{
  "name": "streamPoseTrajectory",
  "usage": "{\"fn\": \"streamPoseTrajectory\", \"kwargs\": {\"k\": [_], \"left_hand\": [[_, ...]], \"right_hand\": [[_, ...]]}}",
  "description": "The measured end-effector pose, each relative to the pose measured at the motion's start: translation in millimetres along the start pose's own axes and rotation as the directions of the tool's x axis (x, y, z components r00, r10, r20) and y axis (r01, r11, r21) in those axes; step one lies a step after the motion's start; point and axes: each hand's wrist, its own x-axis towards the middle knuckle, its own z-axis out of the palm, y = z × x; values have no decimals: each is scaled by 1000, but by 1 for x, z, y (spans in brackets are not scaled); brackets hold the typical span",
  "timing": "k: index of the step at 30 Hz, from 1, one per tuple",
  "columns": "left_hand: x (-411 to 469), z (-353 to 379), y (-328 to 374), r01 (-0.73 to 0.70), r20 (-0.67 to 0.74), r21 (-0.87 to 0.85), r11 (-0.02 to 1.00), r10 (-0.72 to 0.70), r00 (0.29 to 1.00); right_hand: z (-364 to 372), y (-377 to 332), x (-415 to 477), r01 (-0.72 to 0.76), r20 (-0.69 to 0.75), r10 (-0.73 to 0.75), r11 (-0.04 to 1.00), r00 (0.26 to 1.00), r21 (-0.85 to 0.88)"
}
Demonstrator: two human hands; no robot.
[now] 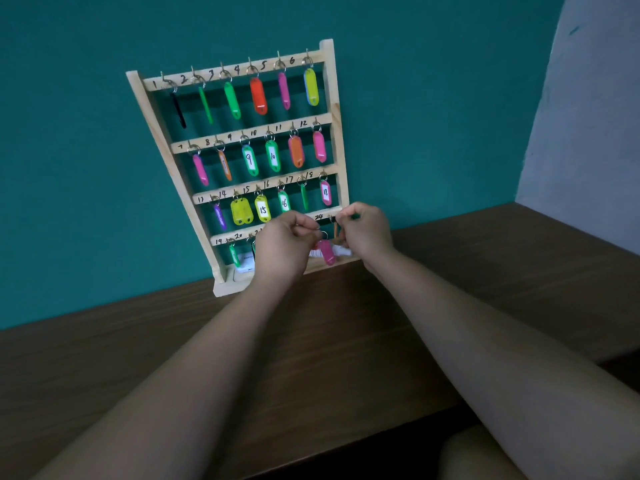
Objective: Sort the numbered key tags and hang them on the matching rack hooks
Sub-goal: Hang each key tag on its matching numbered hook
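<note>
1. Standing against teal wall on dark wood-grain worktop (pixel 346 341): slatted pale-wood rack (pixel 239 174).
2. Pinching metal ring of glossy oval pink tag (pixel 326 251) at bottom rail: left hand (pixel 284 250), grip closed.
3. Hovering beside hook 24: right hand (pixel 367 233), fingertips pinched together, contents unclear.

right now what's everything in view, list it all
wooden key rack: one, pale wood, four numbered rails, leaning against the wall on the table
plastic key tags on the upper three rails: eighteen, mixed colours, one per hook
plastic key tags on the bottom rail: partly hidden, count unclear; a green one hangs at the left
pink plastic key tag: one, at the bottom rail between both hands
small white box: one, behind the rack's base
brown wooden table: one
teal wall: behind the rack
left hand: pinching the pink tag's ring
right hand: fingers closed, at the hook marked 24
</note>
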Motion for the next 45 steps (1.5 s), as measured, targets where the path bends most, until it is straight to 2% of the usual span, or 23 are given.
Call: {"fn": "streamPoseTrajectory", "kwargs": {"k": [5,11,14,17,22,34,40,45], "left_hand": [[22,11,-1,29,-58,30,999,-28,998],[39,26,11,-9,-103,116,993,21,994],[43,33,11,43,-128,124,991,-26,991],[45,41,12,65,-137,152,986,-44,990],[44,47,18,5,-145,252,968,33,989],[44,43,11,2,-132,265,964,34,991],[42,36,15,-76,-127,290,954,118,985],[15,23,12,-193,-123,289,938,236,964]], "right_hand": [[8,8,3,67,-8,-68,994,998,-91],[8,10,4,102,-38,-107,988,994,-113],[7,11,0,100,-53,-105,990,993,-96],[2,10,-5,128,-66,-136,985,989,-113],[-5,15,-10,174,-82,-187,974,979,-145],[-14,24,-17,212,-84,-228,962,970,-171],[-10,32,-16,293,-25,-310,918,950,-269],[-9,31,-25,437,-58,-486,825,872,-358]]}}
